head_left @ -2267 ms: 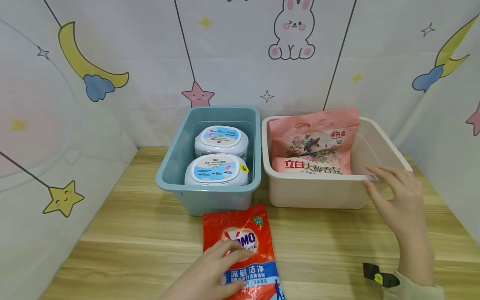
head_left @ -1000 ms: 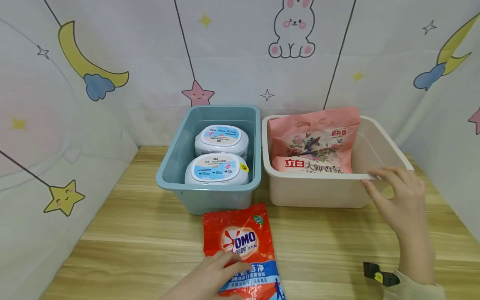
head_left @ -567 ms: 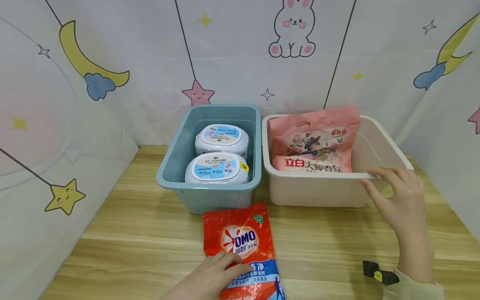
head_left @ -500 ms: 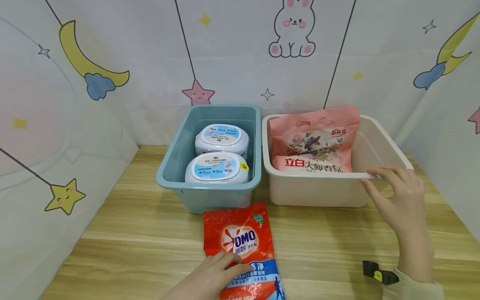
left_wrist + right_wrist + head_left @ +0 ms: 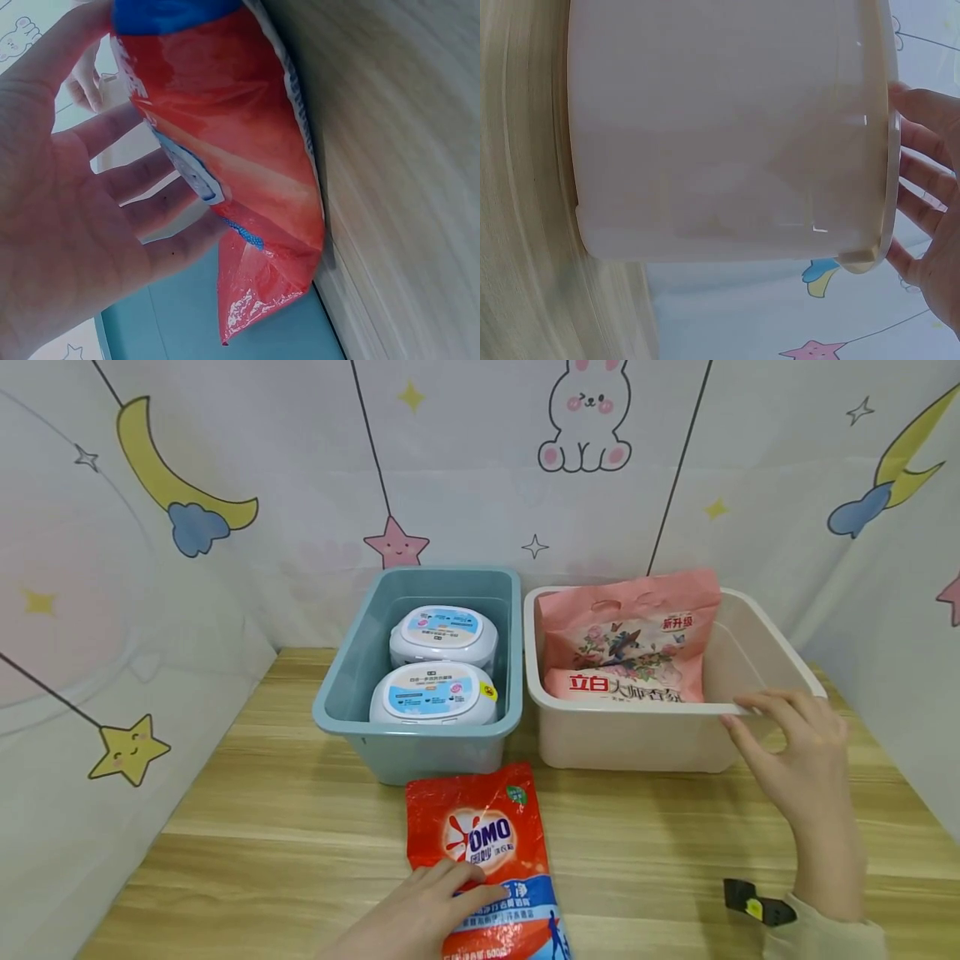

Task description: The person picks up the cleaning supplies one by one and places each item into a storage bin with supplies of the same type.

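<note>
My left hand (image 5: 427,906) rests on a red OMO washing powder bag (image 5: 487,827), its fingertips against the front below the logo. That bag lies flat on the table, top end close to the blue-green bin (image 5: 442,760). In the left wrist view the fingers (image 5: 154,214) reach loosely extended to the bag (image 5: 240,150). At the cream bin's front right corner, my right hand (image 5: 806,747) pinches the rim, thumb outside and fingers over the edge. The right wrist view shows the cream bin's wall (image 5: 720,150) and the right hand (image 5: 930,165) at its rim.
Two white oval tubs (image 5: 433,693) with blue labels stand in the blue-green bin. A pink detergent bag (image 5: 626,635) leans inside the cream bin (image 5: 637,739). Both bins stand side by side on the wooden table (image 5: 247,860), before a printed curtain (image 5: 465,460).
My left hand has slid down the red bag toward me, uncovering the OMO logo, then stayed put. The right hand has stayed at the cream bin's rim. The bins have not moved.
</note>
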Demonstrator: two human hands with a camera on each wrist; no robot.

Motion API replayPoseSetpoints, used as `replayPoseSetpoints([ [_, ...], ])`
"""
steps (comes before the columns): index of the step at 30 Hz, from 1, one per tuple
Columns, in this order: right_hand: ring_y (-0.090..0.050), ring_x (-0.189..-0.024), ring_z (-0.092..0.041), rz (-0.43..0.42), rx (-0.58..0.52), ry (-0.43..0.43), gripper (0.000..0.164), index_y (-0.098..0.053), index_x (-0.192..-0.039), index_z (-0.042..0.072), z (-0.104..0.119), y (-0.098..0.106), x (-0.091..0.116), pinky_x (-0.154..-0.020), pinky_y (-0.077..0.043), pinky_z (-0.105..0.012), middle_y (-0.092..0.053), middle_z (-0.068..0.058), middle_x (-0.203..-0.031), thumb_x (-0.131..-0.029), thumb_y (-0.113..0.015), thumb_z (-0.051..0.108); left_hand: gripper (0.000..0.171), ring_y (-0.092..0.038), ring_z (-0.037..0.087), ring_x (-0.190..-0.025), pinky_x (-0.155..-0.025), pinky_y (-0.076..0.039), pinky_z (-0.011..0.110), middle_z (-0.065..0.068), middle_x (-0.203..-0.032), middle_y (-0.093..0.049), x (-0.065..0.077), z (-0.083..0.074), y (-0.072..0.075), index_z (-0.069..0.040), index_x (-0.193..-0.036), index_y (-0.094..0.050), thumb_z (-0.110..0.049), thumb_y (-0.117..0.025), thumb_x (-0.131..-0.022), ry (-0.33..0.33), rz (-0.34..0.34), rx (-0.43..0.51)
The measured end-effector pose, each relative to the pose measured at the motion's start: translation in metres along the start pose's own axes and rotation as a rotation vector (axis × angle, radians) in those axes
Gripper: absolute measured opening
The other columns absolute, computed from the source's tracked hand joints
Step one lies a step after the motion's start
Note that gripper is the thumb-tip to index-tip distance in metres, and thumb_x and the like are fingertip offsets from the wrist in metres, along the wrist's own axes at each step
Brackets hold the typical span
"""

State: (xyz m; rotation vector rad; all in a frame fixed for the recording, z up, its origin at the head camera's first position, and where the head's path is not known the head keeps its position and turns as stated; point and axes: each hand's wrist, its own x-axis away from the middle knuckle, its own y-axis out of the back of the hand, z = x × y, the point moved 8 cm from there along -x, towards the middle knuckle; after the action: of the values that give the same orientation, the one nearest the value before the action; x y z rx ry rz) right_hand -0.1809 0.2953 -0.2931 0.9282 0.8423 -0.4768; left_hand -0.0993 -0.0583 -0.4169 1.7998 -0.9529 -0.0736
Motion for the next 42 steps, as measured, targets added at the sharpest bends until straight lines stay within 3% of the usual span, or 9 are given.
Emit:
replayPoseSetpoints([
  [6, -0.049, -0.093, -0.029, 0.006, -0.001, -0.013, 0.023, -0.072, -0.094, 0.001, 0.000, 0.000, -0.001, -0.085, -0.026, -0.033, -0.066, -0.017, -0.095, -0.074, -0.079, 0.009, 0.076, -0.044, 0.015, -0.121, -0.086, -0.057, 0.041, -0.014, -0.135, -0.049, 0.000, 0.001, 0.001, -0.049, -0.136, -0.041, -0.064, -0.073, -0.068, -0.002, 0.006, 0.020],
  [16, -0.048, -0.093, -0.027, 0.021, -0.003, -0.023, 0.023, -0.072, -0.096, 0.001, 0.001, 0.000, -0.001, -0.085, -0.025, -0.033, -0.065, -0.017, -0.096, -0.075, -0.079, 0.009, 0.071, -0.047, 0.012, -0.118, -0.077, -0.059, 0.030, -0.015, -0.132, -0.052, 0.000, 0.000, 0.003, -0.046, -0.134, -0.046, -0.060, -0.074, -0.070, -0.039, 0.005, 0.030],
  [21, -0.049, -0.093, -0.029, 0.019, -0.004, -0.015, 0.023, -0.071, -0.095, 0.000, 0.001, 0.000, -0.001, -0.086, -0.026, -0.034, -0.065, -0.017, -0.096, -0.075, -0.078, 0.010, 0.069, -0.048, 0.012, -0.116, -0.079, -0.059, 0.032, -0.015, -0.132, -0.053, 0.001, -0.001, 0.002, -0.046, -0.133, -0.047, -0.062, -0.072, -0.071, -0.056, 0.002, 0.020],
  [29, -0.049, -0.093, -0.033, 0.030, -0.001, -0.022, 0.023, -0.071, -0.095, 0.000, 0.003, -0.001, -0.002, -0.086, -0.026, -0.037, -0.064, -0.017, -0.096, -0.074, -0.078, 0.007, 0.069, -0.050, 0.011, -0.115, -0.080, -0.059, 0.032, -0.015, -0.133, -0.054, 0.000, 0.000, 0.001, -0.044, -0.135, -0.047, -0.060, -0.072, -0.072, -0.076, 0.004, -0.013],
  [35, -0.049, -0.094, -0.033, 0.038, -0.005, -0.028, 0.023, -0.071, -0.096, 0.000, 0.002, -0.001, -0.001, -0.086, -0.027, -0.040, -0.064, -0.018, -0.097, -0.076, -0.078, 0.009, 0.069, -0.054, 0.010, -0.115, -0.082, -0.059, 0.031, -0.014, -0.132, -0.056, 0.001, -0.006, 0.001, -0.041, -0.138, -0.047, -0.063, -0.067, -0.076, -0.123, -0.022, -0.090],
  [42, -0.048, -0.094, -0.032, 0.030, -0.001, -0.027, 0.023, -0.071, -0.096, 0.000, 0.002, 0.000, -0.001, -0.086, -0.026, -0.037, -0.064, -0.018, -0.097, -0.076, -0.078, 0.010, 0.067, -0.056, 0.008, -0.112, -0.080, -0.058, 0.027, -0.014, -0.130, -0.058, 0.003, -0.009, 0.001, -0.040, -0.138, -0.047, -0.065, -0.062, -0.078, -0.157, -0.047, -0.117],
])
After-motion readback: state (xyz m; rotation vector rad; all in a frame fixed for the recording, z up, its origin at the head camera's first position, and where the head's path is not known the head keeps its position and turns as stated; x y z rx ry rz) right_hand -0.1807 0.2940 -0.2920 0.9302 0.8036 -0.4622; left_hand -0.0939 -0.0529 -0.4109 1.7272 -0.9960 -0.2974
